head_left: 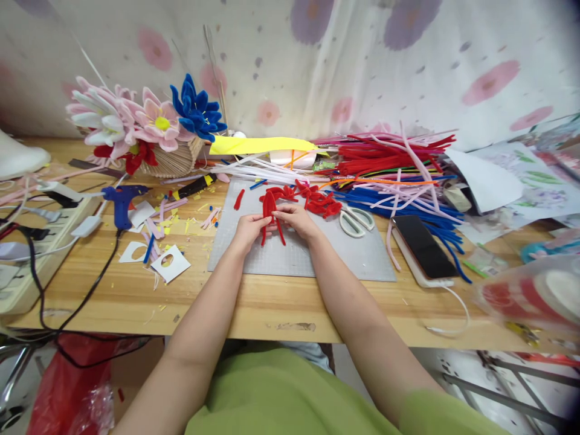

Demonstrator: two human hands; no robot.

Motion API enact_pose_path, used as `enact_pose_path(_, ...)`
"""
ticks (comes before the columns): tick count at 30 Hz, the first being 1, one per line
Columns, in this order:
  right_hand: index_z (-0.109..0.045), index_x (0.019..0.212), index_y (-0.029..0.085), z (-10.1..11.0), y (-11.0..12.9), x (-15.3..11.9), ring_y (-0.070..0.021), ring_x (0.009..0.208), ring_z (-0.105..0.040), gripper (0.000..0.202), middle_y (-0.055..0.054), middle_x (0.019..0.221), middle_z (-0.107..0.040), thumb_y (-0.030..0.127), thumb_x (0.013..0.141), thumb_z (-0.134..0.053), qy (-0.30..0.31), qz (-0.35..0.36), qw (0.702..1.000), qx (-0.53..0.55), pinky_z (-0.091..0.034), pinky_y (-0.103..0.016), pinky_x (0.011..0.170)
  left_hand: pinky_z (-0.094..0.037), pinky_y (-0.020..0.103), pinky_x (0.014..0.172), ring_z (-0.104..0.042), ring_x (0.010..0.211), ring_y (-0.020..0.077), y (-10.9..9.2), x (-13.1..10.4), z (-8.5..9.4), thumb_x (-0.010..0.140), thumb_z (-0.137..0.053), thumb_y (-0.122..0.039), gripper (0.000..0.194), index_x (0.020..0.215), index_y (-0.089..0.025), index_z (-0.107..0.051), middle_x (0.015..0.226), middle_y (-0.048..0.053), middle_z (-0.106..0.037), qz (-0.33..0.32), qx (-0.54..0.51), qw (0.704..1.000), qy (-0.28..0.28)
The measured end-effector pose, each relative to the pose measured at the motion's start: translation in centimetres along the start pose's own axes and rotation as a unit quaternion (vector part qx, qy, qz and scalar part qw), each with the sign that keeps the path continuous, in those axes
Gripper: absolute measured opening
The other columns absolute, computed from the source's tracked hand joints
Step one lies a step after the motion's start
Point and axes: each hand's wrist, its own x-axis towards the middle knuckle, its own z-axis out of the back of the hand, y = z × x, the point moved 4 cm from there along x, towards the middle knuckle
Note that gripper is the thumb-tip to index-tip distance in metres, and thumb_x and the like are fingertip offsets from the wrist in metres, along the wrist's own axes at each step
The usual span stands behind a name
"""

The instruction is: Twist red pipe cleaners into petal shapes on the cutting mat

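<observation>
Between my hands, above the grey cutting mat (pixel 357 261), is a red pipe cleaner petal (pixel 269 204) with two loose ends hanging down. My left hand (pixel 252 230) pinches it from the left, low on the loop. From the right, the fingertips of my right hand (pixel 296 220) close on the same piece. Just beyond lie more bent red pipe cleaner pieces (pixel 322 202) on the mat. A short red piece (pixel 238 199) rests alone at the mat's upper left. Scissors with pale handles (pixel 356 222) lie right of my right hand.
Bundles of red pipe cleaners (pixel 385 158) and blue ones (pixel 435 225) lie behind and right. A phone (pixel 423 246) and a blurred cup (pixel 534 293) are at right. At left are a blue glue gun (pixel 123 202), a power strip (pixel 54 254), and pipe cleaner flowers (pixel 156 121).
</observation>
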Motion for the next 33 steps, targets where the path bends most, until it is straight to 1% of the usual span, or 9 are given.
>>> enact_pose_path(4,-0.060,0.073,0.017,-0.43,-0.04,0.22,-0.0054,0.044,-0.036,0.021,0.006,0.053,-0.048,0.037,0.065,-0.064,-0.020,0.016,1.000,0.005,-0.027,-0.022,0.044,-0.052,0.023,0.051,-0.068,0.060,0.0175,0.00,0.22,0.10,0.070,-0.068,-0.012,0.005,0.074,-0.009,-0.065,0.067,0.007,-0.069,-0.009,-0.006,1.000,0.000)
enact_pose_path(8,-0.058,0.072,0.018,-0.49,-0.23,0.39,-0.0061,0.044,-0.039,0.013,0.005,0.056,-0.052,0.030,0.066,-0.059,-0.027,0.008,1.000,0.004,-0.031,-0.022,0.044,-0.051,0.021,0.050,-0.068,0.061,0.0168,0.13,0.36,0.23,0.071,-0.067,-0.012,0.005,0.074,-0.010,-0.065,0.068,0.007,-0.069,-0.015,-0.003,1.000,-0.005)
enact_pose_path(11,-0.059,0.072,0.017,-0.56,-0.32,0.46,-0.0065,0.045,-0.039,0.013,0.005,0.056,-0.052,0.029,0.066,-0.058,-0.020,0.007,1.000,0.002,-0.032,-0.021,0.045,-0.052,0.023,0.050,-0.068,0.060,0.0175,0.26,0.37,0.28,0.070,-0.070,-0.015,0.010,0.077,-0.009,-0.067,0.070,0.008,-0.070,-0.010,0.003,1.000,-0.007)
enact_pose_path(16,-0.062,0.076,0.016,-0.71,-0.57,0.60,-0.0063,0.046,-0.038,0.022,0.005,0.055,-0.051,0.036,0.065,-0.060,-0.027,0.009,1.000,-0.004,-0.031,-0.021,0.046,-0.053,0.023,0.053,-0.069,0.062,0.0170,0.23,0.42,0.27,0.070,-0.069,-0.015,0.011,0.079,-0.009,-0.067,0.073,0.009,-0.071,-0.014,0.004,1.000,-0.003)
enact_pose_path(22,-0.060,0.071,0.017,-0.20,-0.33,0.83,-0.0083,0.060,-0.048,0.018,0.002,0.068,-0.059,0.032,0.062,-0.061,-0.076,0.057,0.995,-0.026,-0.038,-0.022,0.057,-0.051,0.023,0.052,-0.069,0.066,0.0179,0.12,0.40,0.40,0.073,-0.065,-0.015,0.008,0.078,-0.009,-0.066,0.079,0.012,-0.071,-0.016,0.006,1.000,-0.008)
enact_pose_path(24,-0.060,0.073,0.018,-0.23,-0.39,0.75,-0.0076,0.054,-0.045,0.019,0.003,0.063,-0.057,0.035,0.064,-0.060,-0.060,0.041,0.997,-0.027,-0.035,-0.021,0.052,-0.051,0.023,0.052,-0.069,0.065,0.0178,0.10,0.39,0.47,0.074,-0.064,-0.013,0.006,0.078,-0.009,-0.066,0.078,0.011,-0.071,-0.019,0.005,1.000,-0.007)
enact_pose_path(26,-0.061,0.075,0.018,-0.39,-0.53,0.59,-0.0066,0.045,-0.037,0.022,0.005,0.054,-0.051,0.038,0.065,-0.060,-0.038,0.015,0.999,-0.019,-0.029,-0.021,0.046,-0.051,0.023,0.051,-0.069,0.063,0.0174,0.08,0.35,0.53,0.074,-0.063,-0.012,0.006,0.078,-0.009,-0.066,0.074,0.009,-0.071,-0.018,0.007,1.000,-0.009)
enact_pose_path(28,-0.062,0.077,0.018,-0.58,-0.56,0.42,-0.0060,0.042,-0.033,0.024,0.006,0.050,-0.047,0.038,0.064,-0.060,-0.023,0.004,1.000,-0.010,-0.026,-0.021,0.043,-0.052,0.024,0.051,-0.068,0.061,0.0171,0.04,0.24,0.51,0.075,-0.062,-0.011,0.006,0.079,-0.009,-0.066,0.072,0.008,-0.070,-0.015,0.010,1.000,-0.007)
enact_pose_path(33,-0.063,0.079,0.016,-0.81,-0.37,0.35,-0.0064,0.049,-0.039,0.024,0.004,0.060,-0.055,0.036,0.064,-0.063,-0.021,0.019,1.000,-0.001,-0.030,-0.021,0.048,-0.052,0.024,0.050,-0.067,0.058,0.0164,-0.16,-0.01,0.43,0.076,-0.060,-0.009,0.007,0.080,-0.008,-0.066,0.072,0.010,-0.071,-0.009,0.010,1.000,0.001)
